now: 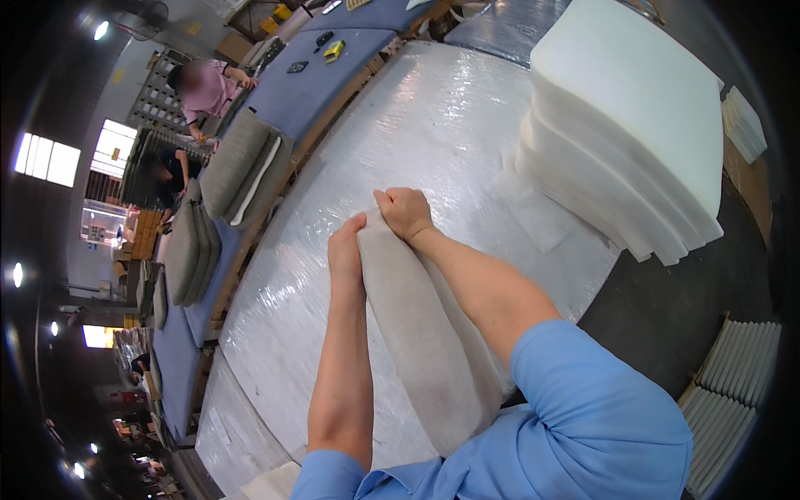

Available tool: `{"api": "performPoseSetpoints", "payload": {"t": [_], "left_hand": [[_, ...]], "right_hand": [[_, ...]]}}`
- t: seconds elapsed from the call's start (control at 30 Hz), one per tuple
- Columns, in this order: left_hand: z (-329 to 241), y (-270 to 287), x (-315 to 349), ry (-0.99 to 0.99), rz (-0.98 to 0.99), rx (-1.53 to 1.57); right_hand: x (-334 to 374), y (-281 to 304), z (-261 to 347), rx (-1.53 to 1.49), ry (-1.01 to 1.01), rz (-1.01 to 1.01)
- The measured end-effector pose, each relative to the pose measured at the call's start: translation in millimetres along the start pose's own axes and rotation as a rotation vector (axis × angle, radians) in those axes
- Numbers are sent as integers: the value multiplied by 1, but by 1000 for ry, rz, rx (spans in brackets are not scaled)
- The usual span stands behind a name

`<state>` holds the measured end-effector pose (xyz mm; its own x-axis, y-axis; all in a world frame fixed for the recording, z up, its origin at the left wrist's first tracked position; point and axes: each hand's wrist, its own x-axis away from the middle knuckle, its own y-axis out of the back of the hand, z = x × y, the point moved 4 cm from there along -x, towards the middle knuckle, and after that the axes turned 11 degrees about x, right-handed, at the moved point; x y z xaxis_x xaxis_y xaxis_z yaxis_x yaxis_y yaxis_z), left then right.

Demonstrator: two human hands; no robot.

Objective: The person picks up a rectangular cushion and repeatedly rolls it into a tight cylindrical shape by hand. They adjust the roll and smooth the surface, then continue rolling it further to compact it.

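Observation:
A long beige fabric-covered cushion (421, 342) stands on its narrow side on the plastic-wrapped table, its near end against my blue shirt. My left hand (345, 248) is closed on the left corner of its far end. Across from it, my right hand (405, 213) makes a fist around the right corner of that same end. The fabric is drawn up between the two hands. What lies inside the cover is hidden.
A tall stack of white foam sheets (625, 125) stands on the table's right. Its surface (333, 167) is wrapped in shiny film. Left, a blue-topped table (292, 96) bears grey-green cushions (242, 167), with co-workers (208, 87) beyond. Rolled pale pieces (733, 375) stand lower right.

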<state>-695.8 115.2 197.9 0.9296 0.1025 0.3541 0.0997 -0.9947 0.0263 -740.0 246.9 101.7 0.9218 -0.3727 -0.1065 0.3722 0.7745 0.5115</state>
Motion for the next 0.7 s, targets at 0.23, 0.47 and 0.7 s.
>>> {"api": "performPoseSetpoints", "payload": {"t": [0.23, 0.47, 0.7], "left_hand": [[9, 33, 6, 22, 6, 120], [2, 0, 10, -11, 22, 52], [9, 12, 11, 2, -19, -16]], "right_hand": [[32, 8, -35, -424, -98, 211], [58, 1, -86, -341, -235, -3], [38, -21, -73, -126, -210, -20]]}}
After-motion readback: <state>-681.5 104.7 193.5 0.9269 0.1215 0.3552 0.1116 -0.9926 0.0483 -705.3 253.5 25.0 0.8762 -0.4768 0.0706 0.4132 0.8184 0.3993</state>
